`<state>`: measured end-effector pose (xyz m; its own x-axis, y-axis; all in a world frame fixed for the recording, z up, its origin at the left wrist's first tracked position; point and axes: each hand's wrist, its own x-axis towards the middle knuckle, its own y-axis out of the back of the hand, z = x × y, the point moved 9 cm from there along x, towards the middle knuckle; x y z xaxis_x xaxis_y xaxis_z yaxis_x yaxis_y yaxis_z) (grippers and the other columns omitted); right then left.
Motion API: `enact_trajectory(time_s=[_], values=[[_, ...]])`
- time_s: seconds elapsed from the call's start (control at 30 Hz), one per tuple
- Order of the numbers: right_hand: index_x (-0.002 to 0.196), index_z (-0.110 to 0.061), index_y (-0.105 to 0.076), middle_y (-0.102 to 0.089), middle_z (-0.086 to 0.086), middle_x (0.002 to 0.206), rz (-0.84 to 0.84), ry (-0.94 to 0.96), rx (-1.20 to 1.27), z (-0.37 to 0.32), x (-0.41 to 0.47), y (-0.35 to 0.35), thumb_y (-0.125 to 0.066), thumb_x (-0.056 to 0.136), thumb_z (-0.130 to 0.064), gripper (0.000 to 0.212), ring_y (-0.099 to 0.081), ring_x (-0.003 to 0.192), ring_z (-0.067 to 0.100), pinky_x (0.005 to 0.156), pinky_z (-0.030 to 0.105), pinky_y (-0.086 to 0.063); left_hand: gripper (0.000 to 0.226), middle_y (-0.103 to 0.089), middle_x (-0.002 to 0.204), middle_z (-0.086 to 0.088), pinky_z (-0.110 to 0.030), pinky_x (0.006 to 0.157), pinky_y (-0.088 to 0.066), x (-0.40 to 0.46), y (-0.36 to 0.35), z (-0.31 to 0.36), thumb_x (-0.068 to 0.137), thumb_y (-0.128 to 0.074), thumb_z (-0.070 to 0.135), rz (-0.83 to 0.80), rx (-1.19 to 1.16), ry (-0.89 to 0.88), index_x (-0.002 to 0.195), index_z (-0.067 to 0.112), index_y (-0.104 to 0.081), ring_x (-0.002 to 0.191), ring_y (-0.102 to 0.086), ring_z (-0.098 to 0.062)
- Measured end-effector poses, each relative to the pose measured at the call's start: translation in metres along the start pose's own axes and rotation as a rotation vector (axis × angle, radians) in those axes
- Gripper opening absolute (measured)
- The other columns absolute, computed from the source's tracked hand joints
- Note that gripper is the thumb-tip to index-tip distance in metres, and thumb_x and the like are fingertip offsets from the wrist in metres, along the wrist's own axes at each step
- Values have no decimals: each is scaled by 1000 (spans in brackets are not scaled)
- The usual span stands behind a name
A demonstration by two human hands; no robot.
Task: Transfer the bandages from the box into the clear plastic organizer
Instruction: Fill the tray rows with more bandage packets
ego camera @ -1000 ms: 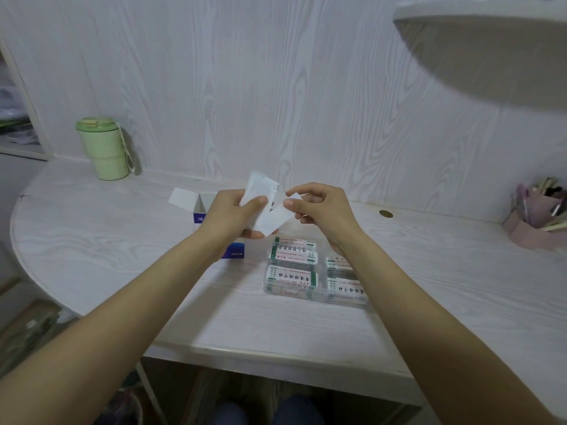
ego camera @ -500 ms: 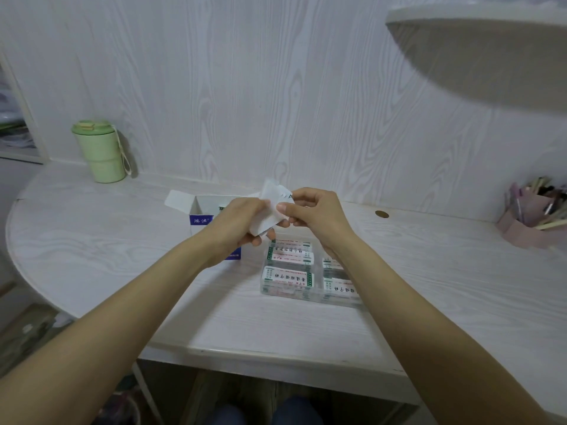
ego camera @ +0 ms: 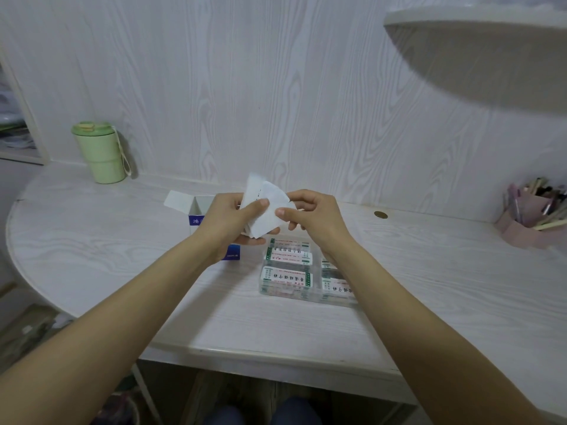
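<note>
Together, both hands (ego camera: pixel 228 219) pinch bandages (ego camera: pixel 264 207) above organizer (ego camera: pixel 288 283).

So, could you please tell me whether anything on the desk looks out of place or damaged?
Nothing stands out. The box stands open on the desk, the bandages lie in neat rows in the clear organizer, and both hands, left hand and right hand, hold white wrappers above it.

We see bare tabletop (ego camera: pixel 92 240) left of the open bandage box (ego camera: pixel 199 210), and more between the clear organizer (ego camera: pixel 287 294) and pen holder (ego camera: pixel 521 228). A green cup (ego camera: pixel 99 153) stands back left; a shelf (ego camera: pixel 475 26) overhangs the right.
</note>
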<state>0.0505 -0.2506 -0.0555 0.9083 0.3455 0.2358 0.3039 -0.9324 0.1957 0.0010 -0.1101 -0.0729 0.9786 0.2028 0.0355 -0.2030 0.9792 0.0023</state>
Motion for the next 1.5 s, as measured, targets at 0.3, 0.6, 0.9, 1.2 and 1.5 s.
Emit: enact_trajectory(time_s=[0.3, 0.6, 0.9, 1.2, 1.5], values=[[98, -12, -69, -68, 0, 73, -23, -20, 51, 2, 1, -3, -74, 78, -4, 22, -54, 53, 9, 55, 18, -45, 3, -73, 80, -8, -27, 51, -55, 0, 1, 1, 88, -63, 14, -25, 77, 12, 90, 14, -66, 68, -72, -25], [102, -13, -67, -66, 2, 70, 86, -73, 95, 12, 0, 10, -74, 79, -5, 25, -55, 48, 6, 52, 19, -47, 10, -74, 86, -7, -25, 53, -56, -2, -10, -4, 90, -61, 14, -121, 67, 46, 98, 13, -66, 75, -72, -23], [80, -1, -63, -65, 15, 80, 18, -160, 442, 21, -1, 7, -64, 84, 4, 6, -69, 67, 16, 63, 16, -54, 9, -67, 88, -5, -30, 57, -59, 6, 13, -7, 95, -55, 20, 148, 19, 25, 96, 14, -62, 59, -70, -17], [76, -1, -62, -62, 14, 79, -9, -143, 309, 23, 3, 5, -68, 81, 1, 8, -62, 76, 24, 76, 23, -54, 13, -69, 87, -9, -22, 61, -58, 10, 10, 1, 97, -49, 12, 160, -141, -37, 103, 7, -59, 74, -69, -15], [88, -7, -70, -70, 15, 90, 18, -228, 102, 32, 5, 17, -69, 79, 6, 16, -65, 80, 24, 91, 42, -53, 10, -65, 87, 3, -26, 74, -58, 13, 2, 5, 97, -50, 14, 128, -39, -105, 94, 17, -60, 83, -64, -11]])
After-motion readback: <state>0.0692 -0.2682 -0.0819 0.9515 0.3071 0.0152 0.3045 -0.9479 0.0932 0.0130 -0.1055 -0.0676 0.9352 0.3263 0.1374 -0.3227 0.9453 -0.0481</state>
